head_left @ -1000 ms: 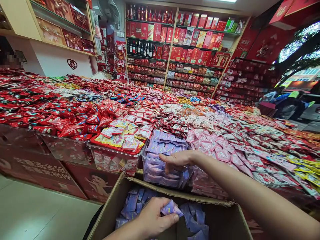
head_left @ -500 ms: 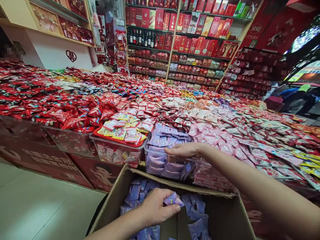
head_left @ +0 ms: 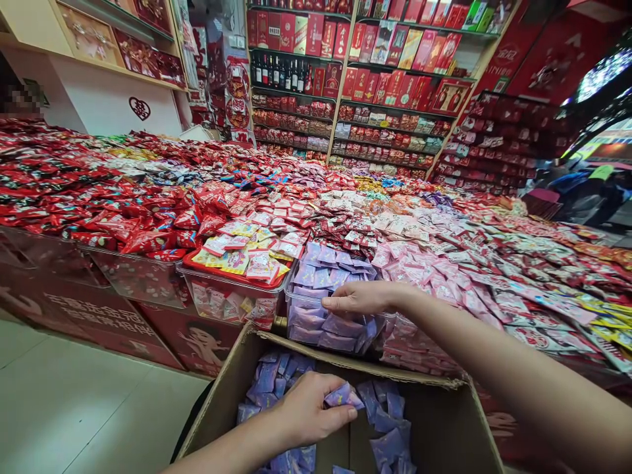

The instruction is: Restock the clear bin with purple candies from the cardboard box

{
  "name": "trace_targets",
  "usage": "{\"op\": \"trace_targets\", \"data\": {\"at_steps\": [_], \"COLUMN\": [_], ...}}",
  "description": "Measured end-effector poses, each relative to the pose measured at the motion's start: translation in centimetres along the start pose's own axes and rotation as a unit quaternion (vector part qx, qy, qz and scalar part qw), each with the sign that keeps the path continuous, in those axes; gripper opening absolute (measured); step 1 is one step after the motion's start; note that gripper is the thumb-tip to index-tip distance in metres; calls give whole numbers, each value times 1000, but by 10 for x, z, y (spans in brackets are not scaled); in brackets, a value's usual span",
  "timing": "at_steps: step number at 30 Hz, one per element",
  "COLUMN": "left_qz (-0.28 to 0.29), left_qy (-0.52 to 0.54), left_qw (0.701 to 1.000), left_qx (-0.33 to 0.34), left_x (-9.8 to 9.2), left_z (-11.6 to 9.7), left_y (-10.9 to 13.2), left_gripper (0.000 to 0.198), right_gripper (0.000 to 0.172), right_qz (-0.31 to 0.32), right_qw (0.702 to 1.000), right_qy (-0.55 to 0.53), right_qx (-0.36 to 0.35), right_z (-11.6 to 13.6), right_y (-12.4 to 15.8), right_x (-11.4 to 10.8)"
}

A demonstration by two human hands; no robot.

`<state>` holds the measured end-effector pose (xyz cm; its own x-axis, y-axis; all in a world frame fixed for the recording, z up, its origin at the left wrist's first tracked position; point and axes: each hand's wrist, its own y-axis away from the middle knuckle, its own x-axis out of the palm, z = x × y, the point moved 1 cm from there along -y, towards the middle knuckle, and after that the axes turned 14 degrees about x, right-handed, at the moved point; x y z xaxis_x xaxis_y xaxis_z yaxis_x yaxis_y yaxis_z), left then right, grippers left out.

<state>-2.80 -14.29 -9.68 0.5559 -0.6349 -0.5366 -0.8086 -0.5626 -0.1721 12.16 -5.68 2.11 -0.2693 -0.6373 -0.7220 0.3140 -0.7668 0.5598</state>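
Observation:
My left hand [head_left: 306, 411] is inside a cardboard box [head_left: 444, 421] and is closed on a few purple candy packets [head_left: 342, 395]. More purple packets lie loose in the box. My right hand [head_left: 358, 297] reaches forward with fingers flat and together on top of the purple packets in a clear plastic bin [head_left: 320, 316] at the counter's front edge. It holds nothing that I can see.
A wide counter is heaped with wrapped sweets: red packets [head_left: 99, 210] at the left, pink packets [head_left: 434, 276] at the right, a red-rimmed bin of mixed packets [head_left: 237, 263] beside the purple bin. Shelves of red boxes and bottles [head_left: 345, 72] line the back wall. Pale floor [head_left: 74, 408] lies at the lower left.
The view has tilted down a little. My right hand has shifted slightly up and right over the purple bin. My left hand has stayed in the box, gripping the same packets.

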Motion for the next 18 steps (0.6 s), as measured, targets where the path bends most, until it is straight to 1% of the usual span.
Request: {"op": "trace_targets", "data": {"at_steps": [4, 9, 12, 18], "left_qz": [-3, 0, 1, -4], "left_qy": [1, -3, -3, 12], "left_qw": [1000, 1000, 1000, 1000], "left_qx": [0, -2, -3, -17], "left_x": [1, 1, 2, 1], "left_z": [1, 2, 3, 4], "left_y": [0, 1, 1, 1], "left_gripper": [24, 23, 23, 21], "right_gripper": [65, 71, 75, 79], "right_qz": [-27, -37, -43, -58], "right_qw": [999, 997, 995, 994], "right_qy": [19, 59, 83, 73], "right_qx": [33, 17, 25, 49], "right_z": [5, 13, 16, 12], "right_y": [2, 6, 5, 3], "right_x": [3, 3, 4, 5]}}
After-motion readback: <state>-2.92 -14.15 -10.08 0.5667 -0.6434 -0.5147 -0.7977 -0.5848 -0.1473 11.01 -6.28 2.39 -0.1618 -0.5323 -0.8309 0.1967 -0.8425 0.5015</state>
